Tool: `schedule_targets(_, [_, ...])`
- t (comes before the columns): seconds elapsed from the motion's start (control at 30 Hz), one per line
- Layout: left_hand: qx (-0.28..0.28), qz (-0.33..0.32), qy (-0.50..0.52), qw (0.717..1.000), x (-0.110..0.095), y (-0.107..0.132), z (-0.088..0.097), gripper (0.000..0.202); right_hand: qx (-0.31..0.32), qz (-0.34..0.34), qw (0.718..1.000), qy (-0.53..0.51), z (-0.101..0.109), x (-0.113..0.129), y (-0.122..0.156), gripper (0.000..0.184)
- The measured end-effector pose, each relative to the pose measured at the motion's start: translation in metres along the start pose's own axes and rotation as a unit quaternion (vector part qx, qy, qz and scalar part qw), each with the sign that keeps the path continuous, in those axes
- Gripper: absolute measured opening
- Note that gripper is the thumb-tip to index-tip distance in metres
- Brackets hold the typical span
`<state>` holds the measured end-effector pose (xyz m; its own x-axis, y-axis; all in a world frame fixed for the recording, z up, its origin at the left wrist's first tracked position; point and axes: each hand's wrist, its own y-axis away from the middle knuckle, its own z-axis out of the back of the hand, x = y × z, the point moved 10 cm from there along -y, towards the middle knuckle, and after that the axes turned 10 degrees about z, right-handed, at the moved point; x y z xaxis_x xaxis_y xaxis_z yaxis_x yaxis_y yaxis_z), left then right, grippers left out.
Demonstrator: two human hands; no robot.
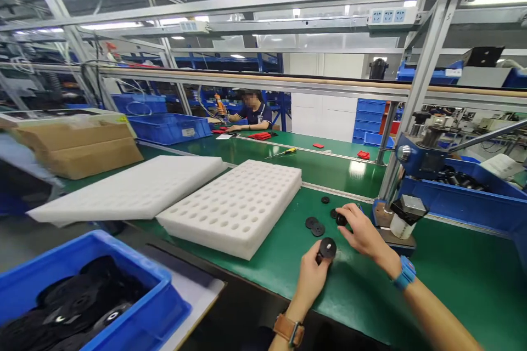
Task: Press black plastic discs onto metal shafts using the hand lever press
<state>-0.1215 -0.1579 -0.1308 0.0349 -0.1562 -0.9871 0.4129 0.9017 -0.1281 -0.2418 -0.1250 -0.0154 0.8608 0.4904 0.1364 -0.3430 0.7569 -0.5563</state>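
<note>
Between the holed foam block [263, 230] and blue press [422, 158], both hands [312, 278] [363, 233] grip black parts [328, 248] [341, 219], near loose discs [318, 229]

The right hand [363, 230] partly hides a black part [341, 219]

Foam block [234, 203] left of loose discs [317, 229] on workbench [465, 290], press [424, 158] right, bin [457, 205] beyond press

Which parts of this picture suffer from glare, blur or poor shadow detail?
Head view: white glare on the far green surface; head view: smearing along the left edge; head view: black parts in the near blue bin merge darkly; head view: left hand and right hand look fairly clear.
</note>
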Motion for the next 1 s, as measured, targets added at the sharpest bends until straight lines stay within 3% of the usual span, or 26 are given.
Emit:
schedule_targets(0.13, [0.014,0.014,0.034,0.999,-0.010,0.018,-0.021,0.029,-0.095,0.062,0.994,-0.010,0.044,0.020,0.057,0.049])
schedule_targets(0.27, [0.059,0.020,0.039,0.997,-0.017,0.034,-0.063,0.029,-0.131,0.075,0.988,0.016,0.051,0.013,0.095,0.053])
schedule_targets(0.37, [0.074,0.038,0.033,0.996,-0.011,0.037,-0.079,0.026,-0.178,0.024,0.984,-0.004,0.057,0.001,0.111,0.049])
schedule_targets(0.5, [0.045,0.069,0.042,0.996,-0.001,0.036,-0.070,0.028,-0.192,-0.010,0.979,-0.060,0.060,0.007,0.112,0.046])
schedule_targets(0.7, [0.042,0.059,0.043,0.996,-0.002,0.041,-0.066,0.024,-0.136,-0.024,0.980,-0.146,0.035,0.035,0.100,0.036])
schedule_targets(0.83, [0.035,0.067,0.031,0.997,0.003,0.043,-0.065,0.036,-0.107,-0.048,0.981,-0.156,0.020,0.037,0.100,0.030])
schedule_targets(1.0, [0.036,0.068,0.014,0.997,0.000,0.043,-0.063,0.036,-0.115,-0.043,0.985,-0.120,0.023,0.039,0.100,0.028])
